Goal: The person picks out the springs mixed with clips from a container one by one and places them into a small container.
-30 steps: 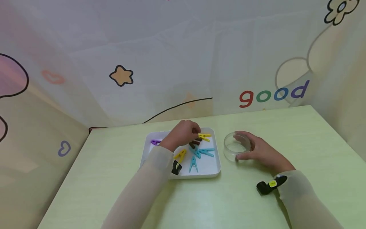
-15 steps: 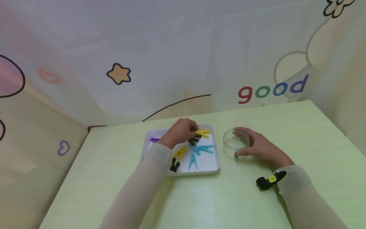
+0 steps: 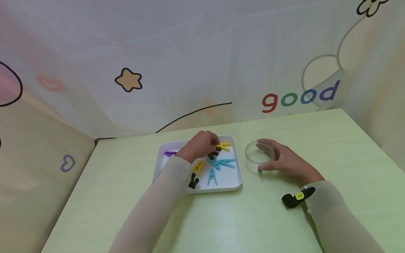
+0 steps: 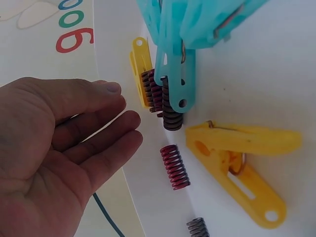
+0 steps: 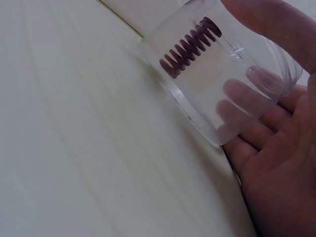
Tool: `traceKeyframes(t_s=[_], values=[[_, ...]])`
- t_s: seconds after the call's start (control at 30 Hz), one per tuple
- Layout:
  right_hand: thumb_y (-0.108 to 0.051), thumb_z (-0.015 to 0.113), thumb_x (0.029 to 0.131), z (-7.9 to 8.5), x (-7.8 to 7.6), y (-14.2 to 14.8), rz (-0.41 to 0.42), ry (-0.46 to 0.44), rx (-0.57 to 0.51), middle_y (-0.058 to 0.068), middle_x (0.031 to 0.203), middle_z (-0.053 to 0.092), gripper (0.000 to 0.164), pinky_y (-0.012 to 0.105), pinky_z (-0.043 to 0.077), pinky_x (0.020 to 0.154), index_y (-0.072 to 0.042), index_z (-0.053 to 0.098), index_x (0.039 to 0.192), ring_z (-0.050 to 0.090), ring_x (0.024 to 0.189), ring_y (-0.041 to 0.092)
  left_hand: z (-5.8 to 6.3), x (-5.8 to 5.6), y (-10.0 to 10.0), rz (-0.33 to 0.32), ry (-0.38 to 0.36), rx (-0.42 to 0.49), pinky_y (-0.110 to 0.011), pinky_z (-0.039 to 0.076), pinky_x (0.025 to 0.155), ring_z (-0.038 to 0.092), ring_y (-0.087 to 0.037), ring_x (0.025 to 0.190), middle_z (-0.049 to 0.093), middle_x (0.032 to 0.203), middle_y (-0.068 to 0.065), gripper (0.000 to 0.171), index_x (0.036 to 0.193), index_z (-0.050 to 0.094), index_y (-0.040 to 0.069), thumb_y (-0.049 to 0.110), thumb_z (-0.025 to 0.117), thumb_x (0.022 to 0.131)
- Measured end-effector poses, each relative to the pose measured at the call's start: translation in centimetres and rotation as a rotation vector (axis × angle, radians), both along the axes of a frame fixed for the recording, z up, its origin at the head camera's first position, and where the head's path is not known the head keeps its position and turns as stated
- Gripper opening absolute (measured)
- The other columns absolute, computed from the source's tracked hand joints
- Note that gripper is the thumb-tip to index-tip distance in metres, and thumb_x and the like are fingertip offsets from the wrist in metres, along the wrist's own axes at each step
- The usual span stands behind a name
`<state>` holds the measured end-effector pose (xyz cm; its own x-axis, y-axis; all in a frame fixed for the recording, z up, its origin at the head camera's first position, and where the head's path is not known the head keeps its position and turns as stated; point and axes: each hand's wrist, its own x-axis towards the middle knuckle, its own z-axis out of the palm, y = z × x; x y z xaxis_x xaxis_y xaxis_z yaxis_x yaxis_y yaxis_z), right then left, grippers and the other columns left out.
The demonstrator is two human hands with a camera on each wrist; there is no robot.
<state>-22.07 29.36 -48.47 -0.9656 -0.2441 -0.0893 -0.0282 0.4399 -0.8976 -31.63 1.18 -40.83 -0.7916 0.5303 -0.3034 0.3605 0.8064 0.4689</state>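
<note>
- Pale worktop (image 3: 215, 221): white tray (image 3: 232, 184) with springs (image 4: 175, 167) inside, clear dish (image 3: 258, 157) beside.
- Left hand (image 3: 200, 145): fingers (image 4: 129, 122) half-curled, nothing visibly held. Right hand (image 3: 288, 161) grips clear dish.
- Overlapping turquoise peg (image 4: 175, 54) could snag a spring.

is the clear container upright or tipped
Upright: in the head view, the clear container in the right hand has its rim facing up.

Your head view's lit soft and even, faint shadows beside your sleeves (image 3: 148, 211); your right wrist shot's dimmer, kinda hazy, small glints on the clear dish (image 5: 195, 91).
</note>
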Motion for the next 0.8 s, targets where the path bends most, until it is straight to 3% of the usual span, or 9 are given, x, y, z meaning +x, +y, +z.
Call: traceKeyframes(t_s=[0.17,0.37,0.8], values=[[-0.039,0.083,0.074,0.0,0.0,0.0,-0.009,-0.009,0.016,0.007,0.154,0.039,0.091,0.062,0.026,0.113,-0.030,0.031,0.149,0.029,0.145,0.034,-0.1,0.0,0.4,-0.014,-0.031,-0.022,-0.029,0.056,0.084,0.066,-0.017,0.080,0.067,0.103,-0.004,0.025,0.118,0.067,0.008,0.007,0.056,0.096],[-0.039,0.083,0.074,0.0,0.0,0.0,-0.012,-0.017,0.008,0.007,0.154,0.039,0.091,0.061,0.026,0.113,-0.029,0.031,0.149,0.029,0.145,0.034,-0.3,0.0,0.7,-0.040,-0.018,-0.069,-0.026,0.056,0.080,0.062,-0.017,0.082,0.066,0.099,-0.002,0.022,0.114,0.069,0.010,0.009,0.057,0.096],[-0.039,0.083,0.073,0.1,-0.1,0.0,-0.016,-0.016,0.028,0.008,0.154,0.038,0.093,0.062,0.027,0.113,-0.029,0.030,0.149,0.030,0.145,0.035,-0.5,0.0,1.1,-0.066,0.007,-0.138,-0.032,0.054,0.094,0.058,-0.020,0.097,0.066,0.108,-0.002,0.024,0.116,0.070,0.012,0.009,0.061,0.094]])
